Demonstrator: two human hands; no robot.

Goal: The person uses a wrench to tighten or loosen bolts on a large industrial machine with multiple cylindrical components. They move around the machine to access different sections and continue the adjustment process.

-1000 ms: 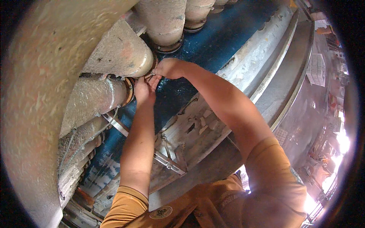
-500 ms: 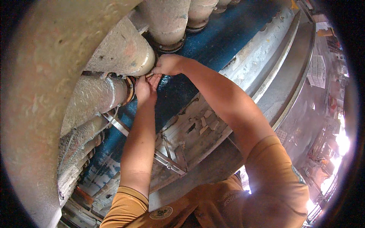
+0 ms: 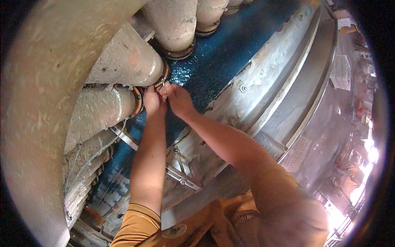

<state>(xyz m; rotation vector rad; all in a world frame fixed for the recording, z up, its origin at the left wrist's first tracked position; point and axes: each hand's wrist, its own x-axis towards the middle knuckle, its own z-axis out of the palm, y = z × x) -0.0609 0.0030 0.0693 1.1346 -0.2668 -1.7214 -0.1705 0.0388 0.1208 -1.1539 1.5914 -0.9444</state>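
Note:
My left hand [image 3: 152, 100] and my right hand [image 3: 177, 99] meet close together at the end of a tapered grey cylinder [image 3: 129, 57]. A brown ring [image 3: 165, 75] runs round that end, and my fingertips are at its lower side. My right fingers are pinched together; whatever lies between them is too small to make out. The left fingers are closed beside them, partly hidden behind the wrist and the other hand. Just left of my left hand is the end of another grey cylinder [image 3: 101, 111], with its own brown ring [image 3: 138, 101].
More tapered cylinders [image 3: 170, 24] stand in a row above and below. Behind the hands stretches a wet, dark blue surface [image 3: 230, 53]. A slotted metal bracket [image 3: 181, 177] crosses under my left forearm. A curved metal rim [image 3: 288, 90] bounds the right side; a white crate [image 3: 340, 72] lies beyond.
My right hand has come down from the upper side of the cylinder's end to its lower side, and that forearm has swung lower. The left hand has stayed nearly in place, its fingers now more closed.

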